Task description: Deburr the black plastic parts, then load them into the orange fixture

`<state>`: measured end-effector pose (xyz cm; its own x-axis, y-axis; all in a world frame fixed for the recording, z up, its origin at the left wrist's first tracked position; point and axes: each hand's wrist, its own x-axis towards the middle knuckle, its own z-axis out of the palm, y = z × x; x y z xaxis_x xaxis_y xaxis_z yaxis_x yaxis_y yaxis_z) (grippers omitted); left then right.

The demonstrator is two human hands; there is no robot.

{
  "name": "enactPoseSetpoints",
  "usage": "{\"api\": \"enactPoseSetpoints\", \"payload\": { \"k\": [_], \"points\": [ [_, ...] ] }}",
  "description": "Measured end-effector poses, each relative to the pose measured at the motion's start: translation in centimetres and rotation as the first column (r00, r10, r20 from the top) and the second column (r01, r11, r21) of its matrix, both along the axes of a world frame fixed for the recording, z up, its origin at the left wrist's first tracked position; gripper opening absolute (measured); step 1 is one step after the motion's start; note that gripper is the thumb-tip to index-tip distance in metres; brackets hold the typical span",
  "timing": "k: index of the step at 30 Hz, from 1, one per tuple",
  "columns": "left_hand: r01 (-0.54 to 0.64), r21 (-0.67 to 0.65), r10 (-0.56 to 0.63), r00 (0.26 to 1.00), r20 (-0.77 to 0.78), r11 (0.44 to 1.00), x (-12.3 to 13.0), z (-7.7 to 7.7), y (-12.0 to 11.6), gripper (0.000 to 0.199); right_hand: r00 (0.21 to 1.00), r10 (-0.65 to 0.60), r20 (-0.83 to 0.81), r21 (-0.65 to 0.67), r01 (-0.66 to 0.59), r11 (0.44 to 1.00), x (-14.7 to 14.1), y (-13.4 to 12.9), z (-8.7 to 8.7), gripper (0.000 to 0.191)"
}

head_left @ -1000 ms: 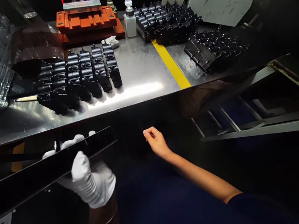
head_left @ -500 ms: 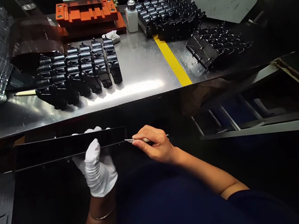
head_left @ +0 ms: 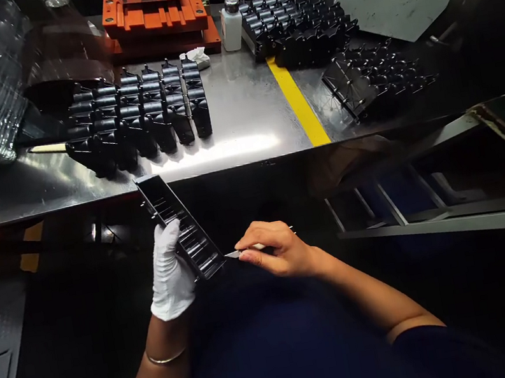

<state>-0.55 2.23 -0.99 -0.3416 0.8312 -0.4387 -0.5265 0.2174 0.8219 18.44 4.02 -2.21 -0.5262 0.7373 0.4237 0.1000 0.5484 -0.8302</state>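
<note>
Brushed, reflective metal forms the worktop [head_left: 239, 107], crossed near its right side by a yellow strip [head_left: 299, 104]. Rows of glossy black ribbed parts [head_left: 138, 114] stand left of centre, close to the front edge; an orange slotted fixture [head_left: 152, 12] and a white bottle [head_left: 232, 26] sit towards the back.

Below the front edge, the left hand [head_left: 170, 280], in a ribbed white fabric glove, has its fingers closed on a long black part [head_left: 196, 243]. Its long axis slants from the far left end, at the front edge in view, down to the near right end. Contact with the edge cannot be confirmed.

The bare right hand [head_left: 279, 249] has its fingers pinched around a slim knife [head_left: 232, 255], pale-handled, with a narrow pointed blade. The part lies left of these fingers, near end closest; the tip is at that corner, touching or just beside. Thin ribs cross the part's hollow, smooth-walled interior.
</note>
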Motion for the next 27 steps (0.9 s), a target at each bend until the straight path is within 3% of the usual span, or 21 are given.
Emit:
{"api": "enactPoseSetpoints", "payload": {
  "k": [7, 10, 18, 22, 27],
  "points": [
    [0.104, 0.048, -0.101, 0.993, -0.066, 0.993, 0.3, -0.2, -0.5, 0.026, 0.993, 0.088, 0.082, 0.005, -0.089, 0.996, 0.0, 0.4, -0.3, 0.014],
    [0.233, 0.054, -0.223, 0.964, -0.146, 0.971, 0.3, -0.2, -1.1, 0.03, 0.998, 0.044, 0.049, 0.035, -0.045, 0.998, -0.2, 1.3, -0.5, 0.014],
    [0.459, 0.004, -0.453, 0.877, -0.161, 0.888, 0.3, 0.1, -2.0, 0.048, 0.993, -0.117, -0.013, 0.125, 0.118, 0.985, -0.6, 5.5, -1.2, 0.011],
    [0.578, -0.031, -0.579, 0.812, -0.08, 0.815, -1.2, -0.2, -2.8, 0.041, 0.984, -0.174, 0.018, 0.141, 0.17, 0.975, 0.0, 6.8, -0.6, 0.01],
    [0.671, -0.024, -0.668, 0.74, 0.075, 0.741, -3.4, -0.2, -3.5, 0.035, 0.993, -0.044, 0.112, 0.147, 0.027, 0.989, 1.2, 6.3, 0.8, 0.012]
  ]
}}
